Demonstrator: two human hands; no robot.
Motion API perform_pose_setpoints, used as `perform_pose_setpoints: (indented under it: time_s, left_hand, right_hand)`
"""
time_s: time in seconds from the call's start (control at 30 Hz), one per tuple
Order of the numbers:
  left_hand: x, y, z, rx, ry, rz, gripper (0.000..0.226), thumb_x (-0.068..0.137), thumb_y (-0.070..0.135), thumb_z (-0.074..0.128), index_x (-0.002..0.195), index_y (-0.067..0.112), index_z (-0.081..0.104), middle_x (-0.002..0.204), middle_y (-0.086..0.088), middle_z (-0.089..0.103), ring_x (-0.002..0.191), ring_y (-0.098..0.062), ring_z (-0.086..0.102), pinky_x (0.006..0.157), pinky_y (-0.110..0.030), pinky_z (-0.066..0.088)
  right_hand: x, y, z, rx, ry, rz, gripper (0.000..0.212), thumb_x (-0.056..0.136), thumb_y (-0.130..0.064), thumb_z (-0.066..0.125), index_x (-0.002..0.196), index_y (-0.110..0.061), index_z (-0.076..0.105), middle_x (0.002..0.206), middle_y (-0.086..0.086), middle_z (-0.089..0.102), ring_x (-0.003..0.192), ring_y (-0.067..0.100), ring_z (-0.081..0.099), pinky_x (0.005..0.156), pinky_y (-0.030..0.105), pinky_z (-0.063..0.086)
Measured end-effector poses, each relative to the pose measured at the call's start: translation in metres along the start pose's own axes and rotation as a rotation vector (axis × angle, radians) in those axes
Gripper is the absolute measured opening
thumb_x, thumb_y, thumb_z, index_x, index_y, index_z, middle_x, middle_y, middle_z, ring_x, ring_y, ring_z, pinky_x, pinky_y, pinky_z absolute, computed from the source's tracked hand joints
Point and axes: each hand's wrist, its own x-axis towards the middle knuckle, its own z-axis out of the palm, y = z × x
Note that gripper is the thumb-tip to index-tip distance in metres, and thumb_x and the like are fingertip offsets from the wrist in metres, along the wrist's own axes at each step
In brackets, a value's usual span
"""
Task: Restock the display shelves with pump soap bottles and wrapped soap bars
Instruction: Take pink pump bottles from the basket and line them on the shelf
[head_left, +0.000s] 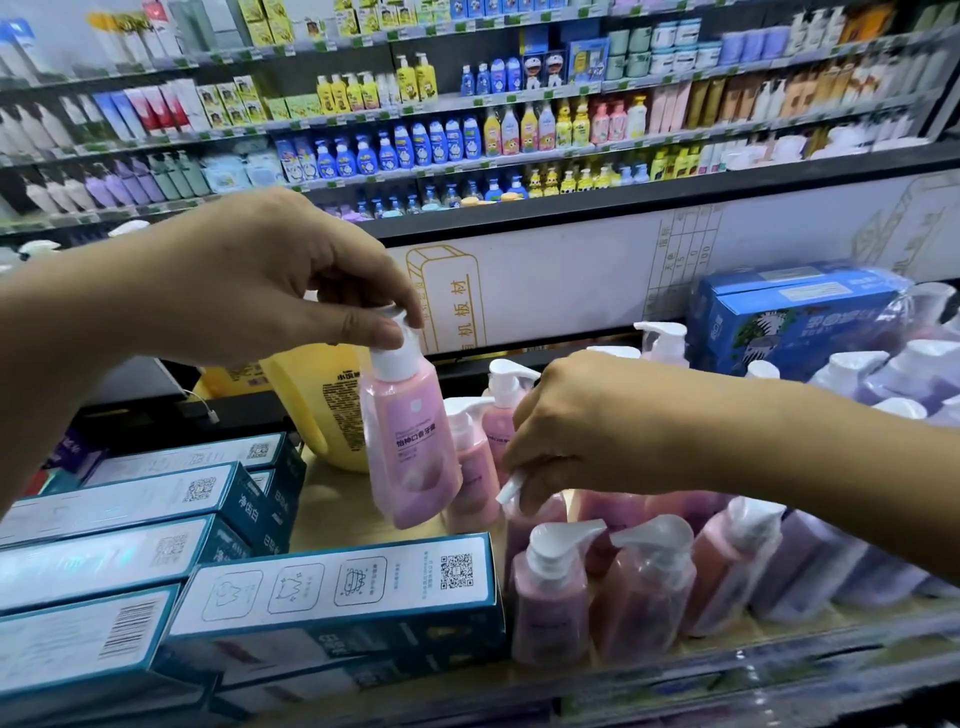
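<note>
My pink pump bottle (413, 452) hangs tilted in the middle of the frame, just below my left hand (270, 280), which pinches its white pump head between thumb and fingertips. To its right, my right hand (587, 421) curls round the pump of a second pink bottle (543, 530) on the shelf (337, 514). Teal boxes (332, 592) lie lower left.

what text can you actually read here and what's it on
"机板材": vertical, on the white wall panel.
"15", "0", "100": in the table printed on that panel.
"净齿白": end face of a teal box.
Too blurred: label of the pink bottle in the left hand; print on the yellow bottle.
</note>
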Motion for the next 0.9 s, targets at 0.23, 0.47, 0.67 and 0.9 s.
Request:
perform_pose_setpoints:
  time_s: [0.23,0.47,0.67,0.9]
  left_hand:
    - [-0.007,-0.004,0.007,-0.091,0.097,-0.049,0.031,0.079,0.065,0.064,0.094,0.041,0.073,0.078,0.022,0.068,0.069,0.004,0.065,0.063,-0.023,0.054]
    - [-0.013,-0.003,0.001,-0.090,0.112,-0.040,0.030,0.080,0.064,0.062,0.094,0.040,0.073,0.079,0.022,0.069,0.069,0.006,0.064,0.063,-0.019,0.053]
    - [-0.017,-0.019,-0.006,0.035,0.044,0.003,0.024,0.086,0.058,0.065,0.109,0.052,0.066,0.085,0.011,0.068,0.069,-0.011,0.066,0.059,-0.029,0.055]
    - [0.003,-0.010,0.008,0.014,0.016,0.041,0.025,0.086,0.056,0.062,0.105,0.042,0.070,0.085,0.015,0.068,0.076,-0.009,0.066,0.064,-0.016,0.048]
  right_hand:
    - [0.012,0.018,-0.008,0.388,0.272,0.112,0.041,0.095,-0.049,0.053,0.083,-0.015,0.073,0.063,-0.005,0.064,0.051,0.007,0.052,0.056,0.023,0.043]
    - [0.056,0.019,0.005,0.190,0.072,0.116,0.037,0.086,-0.046,0.070,0.121,-0.034,0.068,0.087,-0.013,0.066,0.070,0.004,0.046,0.069,0.026,0.040]
    - [0.044,0.024,-0.010,0.210,0.167,0.130,0.025,0.086,-0.035,0.074,0.106,-0.022,0.076,0.054,-0.020,0.040,0.057,-0.006,0.048,0.058,0.018,0.034]
    - [-0.023,0.057,-0.041,0.330,0.248,0.199,0.026,0.081,-0.031,0.078,0.107,-0.029,0.076,0.057,-0.029,0.056,0.052,0.002,0.057,0.049,0.011,0.036]
